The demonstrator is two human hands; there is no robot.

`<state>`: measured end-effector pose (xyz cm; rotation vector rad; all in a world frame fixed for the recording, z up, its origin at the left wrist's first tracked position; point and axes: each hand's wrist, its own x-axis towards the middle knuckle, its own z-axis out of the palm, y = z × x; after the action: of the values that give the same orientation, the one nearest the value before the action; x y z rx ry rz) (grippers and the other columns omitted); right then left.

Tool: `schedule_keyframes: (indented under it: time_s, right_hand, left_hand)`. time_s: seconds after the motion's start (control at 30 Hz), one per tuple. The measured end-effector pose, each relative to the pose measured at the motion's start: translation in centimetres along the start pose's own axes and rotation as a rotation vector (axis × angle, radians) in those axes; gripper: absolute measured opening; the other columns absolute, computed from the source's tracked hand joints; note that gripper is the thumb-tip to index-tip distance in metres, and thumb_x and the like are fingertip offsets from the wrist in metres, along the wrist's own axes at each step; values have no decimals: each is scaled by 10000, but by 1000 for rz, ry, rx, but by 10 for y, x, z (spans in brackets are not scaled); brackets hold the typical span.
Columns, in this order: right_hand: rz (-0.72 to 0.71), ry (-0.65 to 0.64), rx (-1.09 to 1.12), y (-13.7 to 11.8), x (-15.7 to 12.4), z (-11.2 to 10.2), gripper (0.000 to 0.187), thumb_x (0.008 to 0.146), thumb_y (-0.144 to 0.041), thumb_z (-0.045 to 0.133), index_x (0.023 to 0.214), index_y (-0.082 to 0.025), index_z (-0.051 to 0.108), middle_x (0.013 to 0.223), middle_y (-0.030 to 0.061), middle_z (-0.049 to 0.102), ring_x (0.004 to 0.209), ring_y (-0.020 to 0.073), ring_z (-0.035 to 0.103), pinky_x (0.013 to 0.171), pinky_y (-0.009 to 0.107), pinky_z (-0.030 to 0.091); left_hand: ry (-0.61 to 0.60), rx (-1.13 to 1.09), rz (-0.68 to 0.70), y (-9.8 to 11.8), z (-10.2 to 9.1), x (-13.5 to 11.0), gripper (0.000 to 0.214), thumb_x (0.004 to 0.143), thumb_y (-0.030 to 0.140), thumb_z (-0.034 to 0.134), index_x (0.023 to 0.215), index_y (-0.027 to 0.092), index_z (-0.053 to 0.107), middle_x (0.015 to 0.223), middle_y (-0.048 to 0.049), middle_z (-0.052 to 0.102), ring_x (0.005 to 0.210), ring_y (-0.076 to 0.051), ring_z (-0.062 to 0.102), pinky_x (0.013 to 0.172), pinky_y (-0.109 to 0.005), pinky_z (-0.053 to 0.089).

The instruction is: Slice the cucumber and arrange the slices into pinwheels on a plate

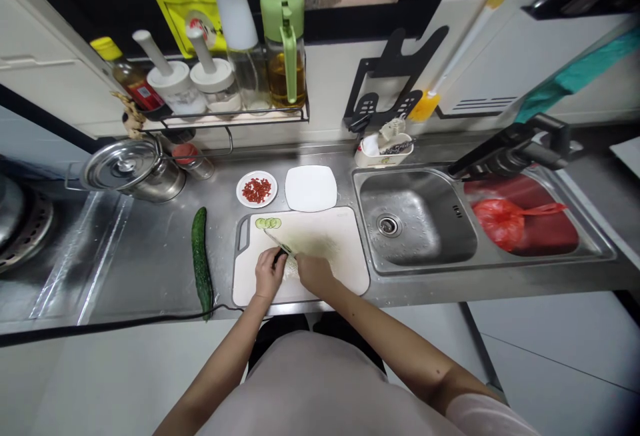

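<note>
My right hand [315, 273] is closed around the handle of a knife, whose blade [277, 241] slants up and left over a white cutting board [350, 236]. Close beside the blade, my left hand [270, 273] has its fingers bent and pressed together; whatever they hold is hidden. Small pale chopped bits [291, 268] lie between the two hands. At the board's upper left, several thin cucumber slices [269, 223] overlap in a row. A whole cucumber [201, 259] rests on the steel counter, left of the board.
Behind the board stand a small plate of chopped red pieces [257, 189] and a white square plate [311, 188]. To the right is a double sink [420, 216] with a red plastic bag [503, 223]. A lidded pot [133, 169] and a black cable [125, 322] are at left.
</note>
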<state>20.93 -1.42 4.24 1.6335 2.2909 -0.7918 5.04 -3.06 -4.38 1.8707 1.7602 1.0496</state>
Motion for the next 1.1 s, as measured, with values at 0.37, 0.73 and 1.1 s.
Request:
schedule_keyframes:
  time_s: [0.37, 0.73, 1.1]
  right_hand:
    - [-12, -5, 19, 2, 2, -1, 283, 898, -119, 370, 1081, -144, 584, 953, 124, 692, 906, 214, 670, 737, 283, 478]
    - [-35, -19, 5, 4, 5, -5, 291, 896, -113, 375, 1086, -135, 595, 921, 129, 695, 905, 218, 671, 742, 292, 480]
    - [-36, -6, 7, 2, 13, -4, 307, 866, -85, 394, 1073, -117, 617, 902, 144, 706, 903, 238, 673, 739, 295, 479]
  left_hand:
    - [24, 106, -7, -3, 4, -2, 295, 916, 355, 497, 1086, 171, 651, 956, -103, 623, 954, -225, 551, 884, -395, 435]
    - [6, 129, -39, -5, 4, 1, 331, 944, 348, 431, 1111, 167, 651, 874, -93, 591, 871, -217, 528, 813, -365, 430]
    - [-7, 137, -68, -7, 5, 2, 348, 952, 350, 403, 1109, 174, 658, 848, -86, 573, 840, -215, 517, 803, -367, 421]
